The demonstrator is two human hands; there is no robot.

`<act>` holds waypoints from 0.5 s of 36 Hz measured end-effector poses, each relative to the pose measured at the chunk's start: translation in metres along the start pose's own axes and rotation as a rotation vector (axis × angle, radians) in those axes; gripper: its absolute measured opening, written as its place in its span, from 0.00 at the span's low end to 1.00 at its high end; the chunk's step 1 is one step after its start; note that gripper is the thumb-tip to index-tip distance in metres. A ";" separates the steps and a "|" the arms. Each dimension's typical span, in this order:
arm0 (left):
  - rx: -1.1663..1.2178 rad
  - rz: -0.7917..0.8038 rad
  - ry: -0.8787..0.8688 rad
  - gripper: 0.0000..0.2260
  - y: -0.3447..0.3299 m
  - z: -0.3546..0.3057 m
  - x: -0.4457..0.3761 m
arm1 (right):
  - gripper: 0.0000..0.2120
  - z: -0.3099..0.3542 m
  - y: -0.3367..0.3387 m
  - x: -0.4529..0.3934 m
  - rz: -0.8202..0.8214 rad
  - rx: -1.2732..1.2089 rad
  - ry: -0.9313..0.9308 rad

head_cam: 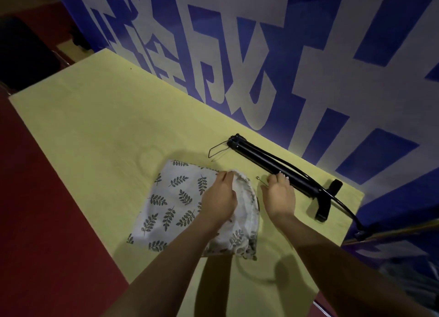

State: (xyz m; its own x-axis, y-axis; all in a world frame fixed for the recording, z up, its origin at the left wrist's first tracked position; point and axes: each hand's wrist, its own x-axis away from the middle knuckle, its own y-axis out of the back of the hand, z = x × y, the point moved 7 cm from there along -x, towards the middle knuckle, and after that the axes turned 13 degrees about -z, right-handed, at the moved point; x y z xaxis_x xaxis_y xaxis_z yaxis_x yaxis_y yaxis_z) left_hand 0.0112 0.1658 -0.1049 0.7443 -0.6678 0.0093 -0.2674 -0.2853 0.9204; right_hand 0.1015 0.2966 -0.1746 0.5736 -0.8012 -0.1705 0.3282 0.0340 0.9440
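A white cloth bag with a dark leaf print [171,202] lies flat on the yellow-green table [95,131]. My left hand [219,198] grips the bag's gathered opening at its right end. Beside it, my right hand [279,195] pinches a small thin metal pin or needle [261,180] just above the table. A black hand pump [280,174] with a hose, a T-handle and a wire foot bracket lies right behind my right hand.
A blue wall banner with large white characters [261,55] stands along the table's far edge. Red floor [35,221] lies to the left. A dark object [21,53] sits at far left.
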 end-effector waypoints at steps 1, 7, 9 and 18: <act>0.008 0.004 -0.005 0.23 0.000 0.001 -0.001 | 0.12 0.000 -0.001 -0.001 0.005 -0.010 -0.017; 0.023 0.050 -0.041 0.25 -0.003 -0.001 -0.002 | 0.15 -0.001 -0.007 -0.005 0.081 0.016 -0.044; 0.012 0.079 -0.062 0.25 -0.006 -0.001 0.000 | 0.17 -0.002 -0.007 -0.001 0.113 0.022 -0.047; 0.078 0.171 -0.112 0.27 -0.004 -0.002 -0.006 | 0.05 0.001 0.041 0.021 -0.084 -0.473 -0.218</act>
State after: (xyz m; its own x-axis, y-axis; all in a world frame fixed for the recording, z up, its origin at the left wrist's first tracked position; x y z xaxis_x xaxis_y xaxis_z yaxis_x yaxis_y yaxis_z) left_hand 0.0086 0.1721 -0.1081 0.6125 -0.7820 0.1153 -0.4338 -0.2107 0.8760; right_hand 0.1261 0.2804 -0.1387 0.3782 -0.9165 -0.1299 0.6981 0.1902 0.6903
